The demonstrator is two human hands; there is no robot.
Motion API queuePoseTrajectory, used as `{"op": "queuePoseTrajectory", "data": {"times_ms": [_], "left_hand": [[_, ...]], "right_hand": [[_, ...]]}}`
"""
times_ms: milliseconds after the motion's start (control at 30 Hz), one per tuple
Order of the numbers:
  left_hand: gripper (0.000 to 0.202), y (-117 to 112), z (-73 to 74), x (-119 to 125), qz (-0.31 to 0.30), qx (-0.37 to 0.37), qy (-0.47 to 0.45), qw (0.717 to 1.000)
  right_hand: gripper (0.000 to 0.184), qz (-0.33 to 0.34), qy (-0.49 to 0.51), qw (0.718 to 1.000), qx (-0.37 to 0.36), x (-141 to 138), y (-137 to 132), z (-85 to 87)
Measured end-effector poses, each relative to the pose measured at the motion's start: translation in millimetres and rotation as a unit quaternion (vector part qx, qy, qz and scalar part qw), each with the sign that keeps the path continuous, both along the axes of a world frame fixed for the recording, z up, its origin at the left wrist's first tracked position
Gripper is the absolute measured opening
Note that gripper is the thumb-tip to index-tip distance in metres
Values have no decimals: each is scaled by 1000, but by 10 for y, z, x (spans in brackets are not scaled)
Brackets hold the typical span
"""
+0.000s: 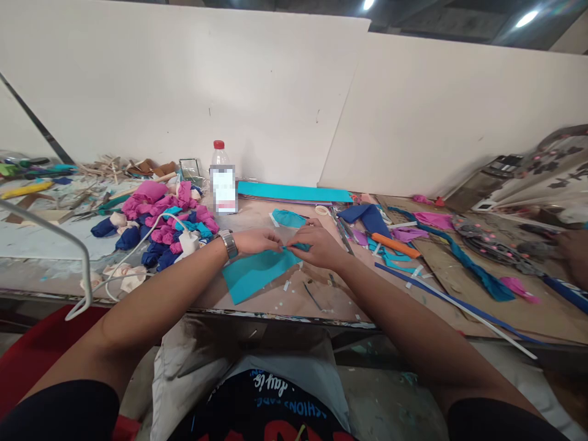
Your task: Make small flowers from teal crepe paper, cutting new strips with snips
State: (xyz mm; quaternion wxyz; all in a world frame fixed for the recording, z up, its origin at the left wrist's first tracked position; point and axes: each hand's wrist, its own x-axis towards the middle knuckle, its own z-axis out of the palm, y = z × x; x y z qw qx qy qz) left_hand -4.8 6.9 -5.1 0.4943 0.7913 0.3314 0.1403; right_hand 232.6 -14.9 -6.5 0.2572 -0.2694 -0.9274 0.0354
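Note:
My left hand (pixel 258 241), with a watch on its wrist, pinches the upper edge of a turquoise sheet (pixel 260 271) that looks like paper or thin cloth. Close beside it, my right hand (pixel 318 245) has its fingers closed on a gathered part of the same sheet. The flat part of the sheet hangs down toward the table's front edge. Just behind the hands lies a crumpled turquoise piece (pixel 288 218) with a pale edge. The fingertips partly hide the fold between them.
Pink, blue and cream bunched pieces (pixel 160 211) and a white cable (pixel 138 248) lie at left, near a red-capped bottle (pixel 219 153). A turquoise strip (pixel 294 192) lies along the wall. At right are an orange-handled cutter (pixel 395 245), a white rod (pixel 478 315) and another person's hand (pixel 575 254).

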Motion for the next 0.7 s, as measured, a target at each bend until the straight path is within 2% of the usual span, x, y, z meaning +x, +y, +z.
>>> {"op": "queuePoseTrajectory", "data": {"times_ms": [100, 300, 500, 700], "left_hand": [[32, -7, -21, 8, 28, 6, -12, 1000], [33, -5, -64, 21, 76, -8, -3, 997], [31, 15, -73, 22, 59, -4, 6, 998], [34, 51, -128, 15, 43, 38, 8, 998]], "right_hand": [[15, -2, -2, 1000, 0, 6, 3, 7], [14, -9, -4, 1000, 1, 16, 5, 2], [15, -7, -5, 1000, 2, 14, 1, 4], [15, -16, -10, 1000, -2, 12, -9, 20]]}}
